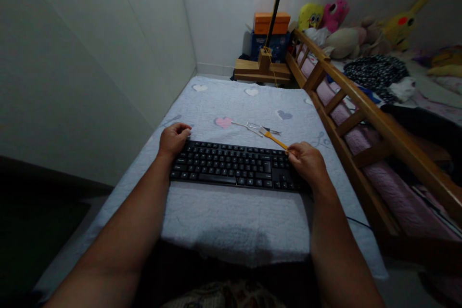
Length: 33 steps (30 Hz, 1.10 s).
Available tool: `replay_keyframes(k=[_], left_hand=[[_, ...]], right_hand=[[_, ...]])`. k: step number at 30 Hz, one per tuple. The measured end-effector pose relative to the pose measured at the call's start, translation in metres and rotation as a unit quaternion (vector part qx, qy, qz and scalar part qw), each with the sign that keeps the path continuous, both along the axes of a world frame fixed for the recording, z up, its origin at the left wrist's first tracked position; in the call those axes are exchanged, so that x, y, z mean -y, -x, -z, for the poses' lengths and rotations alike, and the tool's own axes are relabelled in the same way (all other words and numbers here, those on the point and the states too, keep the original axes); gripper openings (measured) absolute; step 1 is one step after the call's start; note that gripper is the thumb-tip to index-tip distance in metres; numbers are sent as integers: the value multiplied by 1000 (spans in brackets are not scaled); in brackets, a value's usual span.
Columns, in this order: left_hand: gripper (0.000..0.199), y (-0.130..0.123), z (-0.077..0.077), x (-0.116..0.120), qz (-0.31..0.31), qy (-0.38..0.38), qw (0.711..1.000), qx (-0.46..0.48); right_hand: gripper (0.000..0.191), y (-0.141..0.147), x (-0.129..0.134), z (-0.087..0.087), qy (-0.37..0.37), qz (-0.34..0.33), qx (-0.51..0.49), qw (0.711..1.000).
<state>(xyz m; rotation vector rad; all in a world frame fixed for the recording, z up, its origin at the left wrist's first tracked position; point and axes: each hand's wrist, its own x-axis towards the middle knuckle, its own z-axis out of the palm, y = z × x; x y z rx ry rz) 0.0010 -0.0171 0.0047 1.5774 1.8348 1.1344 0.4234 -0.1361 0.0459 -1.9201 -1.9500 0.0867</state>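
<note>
A black keyboard (224, 166) lies flat on the cloth-covered table, its long side towards me. At its upper left corner is my left hand (173, 138), fingers curled together; whatever they may hold is too small to make out. My right hand (306, 159) covers the keyboard's right end and pinches the handle end of a yellow brush (275, 140). The brush slants up and left, its pale bristles towards the middle of the table. Beside the bristles, behind the keyboard, are a thin white stick (239, 124) and some slim metal tools (272, 131).
The heart-patterned cloth (231, 211) covers the table. A wooden bed rail (355, 106) runs along the right, with plush toys beyond. Behind the table stand a wooden base (249, 68) with a dark pole and an orange box (271, 23). A black cable (358, 223) crosses the right edge.
</note>
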Motion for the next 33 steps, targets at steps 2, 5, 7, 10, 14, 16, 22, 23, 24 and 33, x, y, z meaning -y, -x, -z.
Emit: replay_keyframes(k=[2, 5, 7, 10, 14, 16, 22, 23, 24, 33], left_hand=[[25, 0, 1, 0, -1, 0, 1000, 3], [23, 0, 0, 0, -2, 1, 1000, 7], [23, 0, -1, 1, 1, -1, 1000, 12], [22, 1, 0, 1, 1, -3, 1000, 16], [21, 1, 1, 1, 0, -2, 1000, 20], [21, 2, 1, 1, 1, -3, 1000, 22], [23, 1, 0, 1, 2, -2, 1000, 13], [23, 1, 0, 1, 1, -1, 1000, 11], [23, 1, 0, 1, 1, 0, 1000, 9], [22, 2, 2, 0, -3, -1, 1000, 8]], right_hand=[[18, -1, 0, 0, -2, 6, -1, 1000], [17, -1, 0, 0, -7, 7, -11, 1000], [18, 0, 0, 1, -16, 5, -22, 1000], [18, 2, -1, 2, -28, -7, -43, 999], [18, 9, -2, 0, -30, -18, -68, 997], [18, 11, -1, -3, -28, -20, -74, 997], [16, -1, 5, -25, 31, -46, -63, 996], [16, -4, 8, -27, 42, -45, -59, 996], [16, -7, 10, -29, 47, -44, -56, 996], [16, 20, 25, -11, -11, -49, -82, 995]])
